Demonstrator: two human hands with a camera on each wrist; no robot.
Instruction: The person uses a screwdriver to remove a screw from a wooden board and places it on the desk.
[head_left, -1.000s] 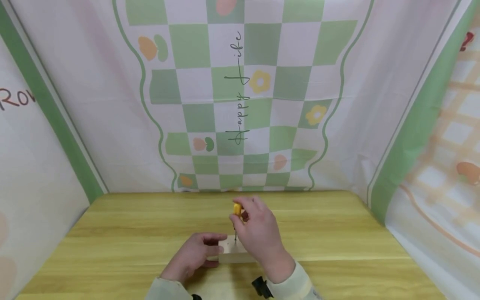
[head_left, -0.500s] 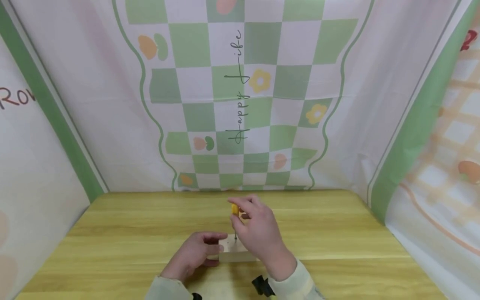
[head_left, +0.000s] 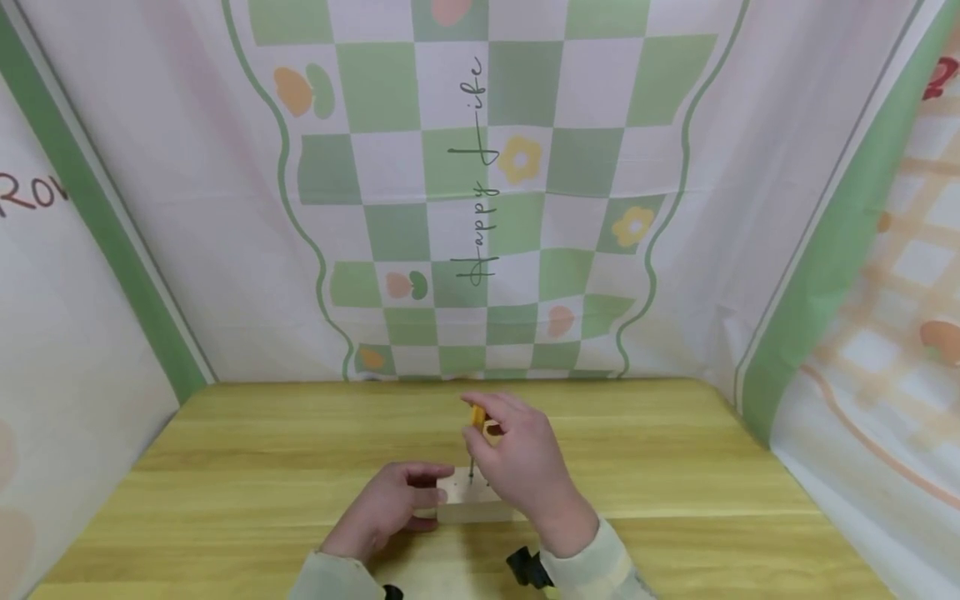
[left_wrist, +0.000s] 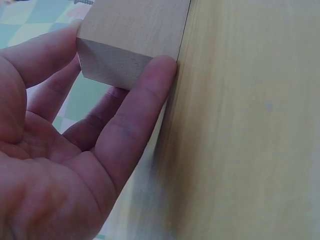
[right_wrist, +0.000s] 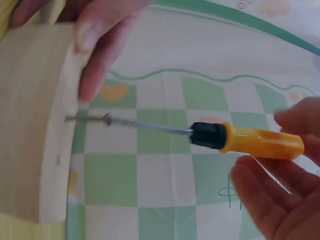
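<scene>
My left hand [head_left: 397, 500] grips one end of a pale wooden block [head_left: 472, 510] lying on the table. The left wrist view shows the thumb and fingers on opposite faces of the block's end [left_wrist: 117, 62]. A screwdriver [head_left: 477, 417] with a yellow handle and black collar stands nearly upright over the block, its handle between the thumb and fingers of my right hand [head_left: 521, 458]. In the right wrist view its metal shaft [right_wrist: 150, 125] meets the head of a screw [right_wrist: 87, 118]. That screw's tip is in the block, and much of its thread shows outside.
Small dark marks [head_left: 455, 483] dot the block's top face on either side of the screw. The wood-grain table [head_left: 675, 467] reaches back to a green-and-white checked cloth [head_left: 450, 325]. Fabric walls rise at both sides. A black strap piece [head_left: 525, 568] sits by the right sleeve.
The screwdriver's handle tips a little left, then back to the right, as my right fingers shift on it. My left hand and the block keep their place.
</scene>
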